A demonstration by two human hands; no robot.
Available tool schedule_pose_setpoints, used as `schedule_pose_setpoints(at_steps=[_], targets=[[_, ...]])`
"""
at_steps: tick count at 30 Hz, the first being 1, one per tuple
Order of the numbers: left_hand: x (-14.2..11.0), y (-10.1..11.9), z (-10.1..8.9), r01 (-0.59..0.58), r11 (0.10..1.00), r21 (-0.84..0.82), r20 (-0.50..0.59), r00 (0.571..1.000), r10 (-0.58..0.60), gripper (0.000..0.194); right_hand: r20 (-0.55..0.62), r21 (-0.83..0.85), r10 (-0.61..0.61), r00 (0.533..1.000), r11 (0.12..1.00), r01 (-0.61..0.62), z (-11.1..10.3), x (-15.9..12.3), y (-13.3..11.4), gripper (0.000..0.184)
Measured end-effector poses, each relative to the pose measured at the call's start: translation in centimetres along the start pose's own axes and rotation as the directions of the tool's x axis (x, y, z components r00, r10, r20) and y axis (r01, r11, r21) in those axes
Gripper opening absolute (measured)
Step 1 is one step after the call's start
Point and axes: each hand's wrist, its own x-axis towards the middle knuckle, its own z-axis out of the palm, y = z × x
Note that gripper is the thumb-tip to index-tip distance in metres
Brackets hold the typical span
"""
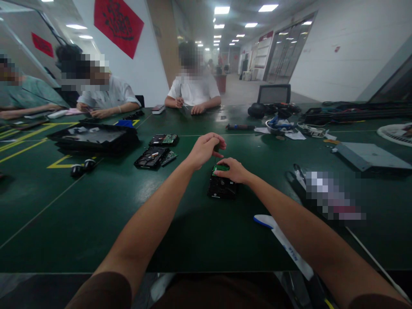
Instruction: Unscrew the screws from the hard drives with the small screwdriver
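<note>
Green table (pixel 180 214). Hard drive (pixel 222 189) lies lengthwise away from me; my right hand (pixel 236 170) nearer, spread over far end; left hand (pixel 205 151) curled beyond, can't tell if pinching.

The hard drive (pixel 222 189) in front of me is black and boxy, lying flat on the green tabletop (pixel 193 231) with one short edge facing me. Small pale marks show on its dark surface. Toward its far end is a bright green circuit board (pixel 219 168), partly covered by my right hand (pixel 236 171).
</note>
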Motion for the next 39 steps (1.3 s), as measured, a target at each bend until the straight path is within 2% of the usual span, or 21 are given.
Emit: schedule_pose_setpoints(at_steps=[1, 3, 5, 7, 9, 13, 16, 18, 22, 24, 26, 29, 32, 35, 39], targets=[[0.1, -0.1, 0.0, -0.012, 0.999, 0.032, -0.017, 1.000, 0.013, 0.017, 0.002, 0.001, 0.003, 1.000, 1.000, -0.003, 0.0, 0.0, 0.0, 0.051], [0.1, -0.4, -0.1, -0.065, 0.975, 0.215, -0.066, 0.995, 0.081, 0.019, 0.003, 0.001, 0.005, 1.000, 1.000, -0.005, 0.0, 0.0, -0.1, 0.050], [0.2, -0.5, -0.4, -0.128, 0.878, 0.462, -0.094, 0.977, 0.192, 0.022, -0.002, -0.001, 0.006, 1.000, 1.000, -0.006, 0.0, 0.0, -0.1, 0.050], [0.1, -0.6, -0.6, -0.171, 0.775, 0.608, -0.091, 0.955, 0.283, 0.022, -0.003, -0.005, 0.009, 1.000, 1.000, -0.009, 0.0, 0.0, -0.1, 0.050], [0.1, -0.7, -0.8, -0.180, 0.768, 0.615, -0.077, 0.955, 0.286, 0.021, 0.001, -0.009, 0.009, 1.000, 1.000, -0.009, -0.1, -0.1, -0.1, 0.050], [0.1, -0.9, -0.6, -0.104, 0.872, 0.479, -0.043, 0.989, 0.142, 0.025, 0.016, -0.019, 0.013, 1.000, 1.000, -0.013, -0.2, -0.1, -0.2, 0.050], [0.1, -0.9, -0.5, -0.064, 0.881, 0.468, -0.061, 0.993, 0.105, 0.021, 0.020, -0.022, 0.018, 1.000, 1.000, -0.018, -0.3, -0.1, -0.4, 0.050], [0.1, -0.8, -0.5, -0.079, 0.832, 0.549, -0.083, 0.986, 0.148, 0.018, 0.026, -0.021, 0.019, 0.999, 1.000, -0.018, -0.3, -0.2, -0.4, 0.051], [-0.1, -0.3, -0.7, -0.148, 0.620, 0.771, -0.058, 0.952, 0.300, 0.014, 0.022, -0.025, 0.024, 0.999, 0.999, -0.024, -0.3, -0.1, -0.5, 0.052], [-0.1, -0.2, -0.8, -0.143, 0.552, 0.821, -0.047, 0.948, 0.315, 0.016, 0.022, -0.026, 0.021, 1.000, 0.999, -0.020, -0.3, -0.1, -0.5, 0.051], [-0.2, 0.0, -0.9, -0.135, 0.531, 0.836, -0.040, 0.952, 0.305, 0.025, 0.026, -0.028, 0.021, 0.999, 0.999, -0.020, -0.3, 0.0, -0.5, 0.051], [-0.3, 0.1, -1.0, -0.161, 0.551, 0.819, -0.013, 0.955, 0.298, 0.029, 0.026, -0.028, 0.020, 0.999, 0.999, -0.020, -0.2, 0.0, -0.4, 0.050], [-0.4, 0.0, -1.0, -0.166, 0.631, 0.758, -0.029, 0.958, 0.286, 0.024, 0.022, -0.026, 0.020, 1.000, 0.999, -0.020, -0.2, -0.1, -0.4, 0.051], [-0.4, -0.2, -1.1, -0.156, 0.713, 0.684, -0.064, 0.960, 0.271, 0.028, 0.016, -0.023, 0.017, 1.000, 1.000, -0.016, -0.2, -0.1, -0.3, 0.051], [-0.2, -0.6, -0.9, -0.153, 0.768, 0.622, -0.079, 0.964, 0.255, 0.015, 0.016, 0.003, 0.013, 1.000, 1.000, -0.013, -0.2, -0.1, -0.4, 0.053]])
